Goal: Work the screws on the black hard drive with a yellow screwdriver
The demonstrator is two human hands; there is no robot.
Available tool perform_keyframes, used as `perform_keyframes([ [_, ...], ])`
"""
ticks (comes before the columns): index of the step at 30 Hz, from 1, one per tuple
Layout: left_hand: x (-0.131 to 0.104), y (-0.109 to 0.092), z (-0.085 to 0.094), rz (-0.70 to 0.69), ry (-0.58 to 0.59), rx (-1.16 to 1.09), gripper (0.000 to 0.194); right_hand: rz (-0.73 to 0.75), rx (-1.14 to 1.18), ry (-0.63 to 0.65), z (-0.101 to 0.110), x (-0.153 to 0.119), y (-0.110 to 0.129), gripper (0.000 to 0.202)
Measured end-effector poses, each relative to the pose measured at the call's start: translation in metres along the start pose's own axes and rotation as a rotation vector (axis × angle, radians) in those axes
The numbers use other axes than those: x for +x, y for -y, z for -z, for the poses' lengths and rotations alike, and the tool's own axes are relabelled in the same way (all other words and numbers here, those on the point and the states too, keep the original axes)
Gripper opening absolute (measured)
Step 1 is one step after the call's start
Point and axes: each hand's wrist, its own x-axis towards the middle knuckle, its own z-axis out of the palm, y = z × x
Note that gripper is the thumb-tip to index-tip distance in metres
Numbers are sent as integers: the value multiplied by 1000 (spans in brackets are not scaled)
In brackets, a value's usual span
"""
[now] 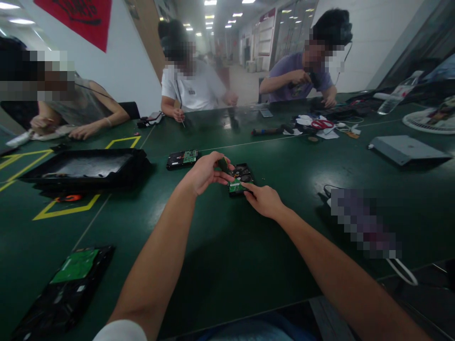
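Nearest me, left along the near edge of the glossy dark-green table [213,274], lies a black rectangular hard drive [66,293]. Well in from that edge, my curled left hand [206,174] grips a dark-green tool handle [223,164] over a black-and-green circuit-board drive [243,173], likely dense, stiff, fragile on the board, best held by its sides; my half-curled right hand [265,201] touches its near-right corner, whether pinching I can't tell. Ceiling lights [211,2] shine beyond.

The left hand [208,173] holds a dark tool [222,164] (its tip is hidden) over a black drive [246,177] bearing a green circuit board [235,186]. The right hand [266,201] touches the drive's near right corner. A second drive [182,159] lies beside the left hand; a third drive [67,289], at lower left. A person in white [192,87] sits opposite.
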Motion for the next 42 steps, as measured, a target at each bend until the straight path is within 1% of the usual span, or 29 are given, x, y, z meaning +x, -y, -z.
perform_keyframes([
  [10, 1, 2, 0, -49, -34, 69, 29, 9, 7, 9, 3, -1, 1, 49],
  [17, 0, 2, 0, -40, -80, 25, 26, 21, 37, 18, 2, -1, -1, 49],
  [21, 1, 1, 2, -59, -74, 82, 30, 30, 23, 9, 0, 0, -3, 49],
  [25, 1, 1, 3, -57, -56, 122, 29, 19, -5, -3, -2, 0, -3, 50],
  [35, 1, 2, 1, -26, 2, 9, 29, 16, 11, 11, 1, 1, -1, 50],
  [42, 3, 3, 3, -59, -30, 85, 33, 25, 9, -2, 0, 0, -2, 49],
])
